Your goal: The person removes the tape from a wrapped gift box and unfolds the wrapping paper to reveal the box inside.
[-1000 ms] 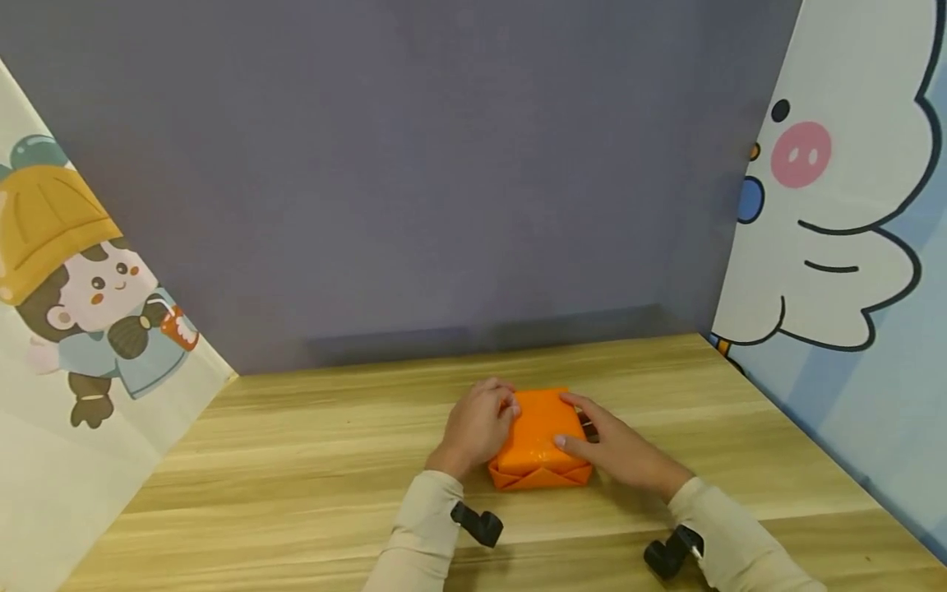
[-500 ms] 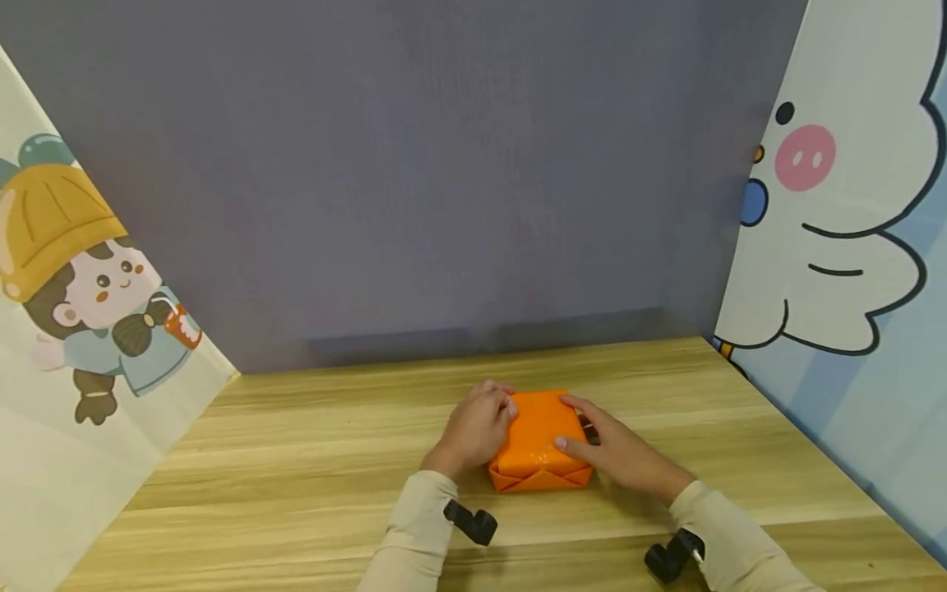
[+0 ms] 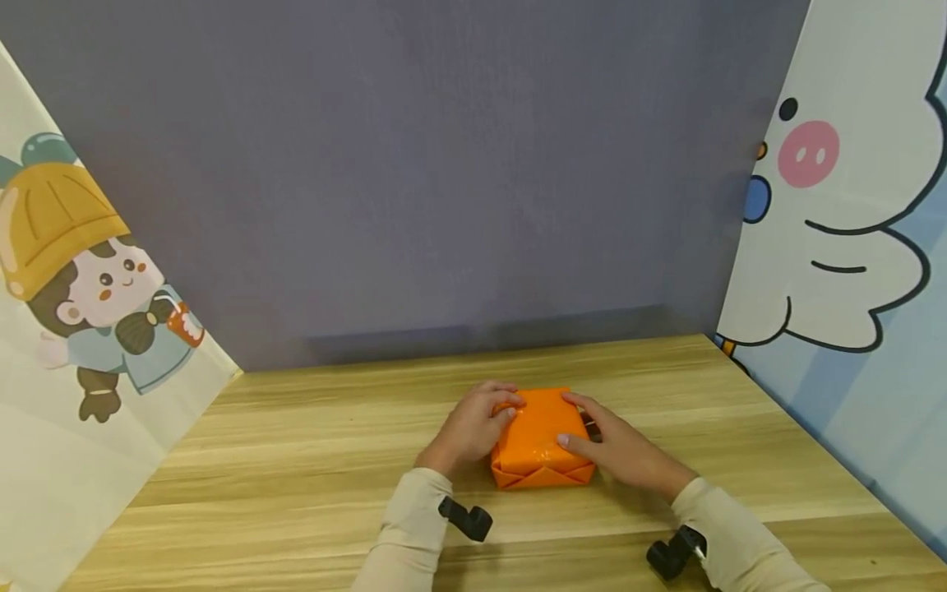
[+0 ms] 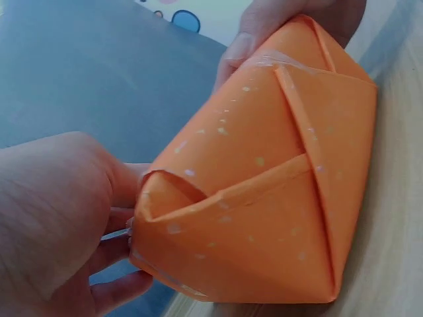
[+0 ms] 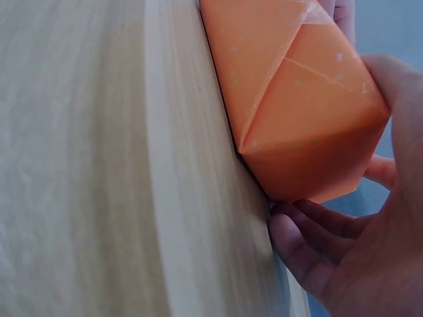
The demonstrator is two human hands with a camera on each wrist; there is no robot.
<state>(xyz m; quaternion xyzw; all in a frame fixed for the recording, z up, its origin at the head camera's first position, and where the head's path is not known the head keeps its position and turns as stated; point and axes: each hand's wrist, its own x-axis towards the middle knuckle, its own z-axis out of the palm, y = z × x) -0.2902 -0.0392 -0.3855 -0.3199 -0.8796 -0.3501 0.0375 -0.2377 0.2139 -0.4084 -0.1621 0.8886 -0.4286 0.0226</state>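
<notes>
Fingers of the left hand (image 3: 470,427) reach slightly farther over the orange parcel (image 3: 543,432) than half a second ago, thumb and forefinger more spread, while the parcel looks nearly unmoved. Well left of the parcel, a printed panel (image 3: 111,279) borders the wooden table (image 3: 296,460). At the parcel's left side, that hand holds the far corner between thumb and fingers, likely to steady it; how firmly, I cannot tell. Flat on the table between both hands lies the parcel, its folded flaps (image 3: 543,478) at the near end and a clear strip (image 4: 281,61) probably securing the wrapping. At the parcel's right side, the right hand (image 3: 629,454) grips it, thumb on top, other fingers against the side, apparently bracing it. Well right of the parcel stands another printed panel (image 3: 829,271)
</notes>
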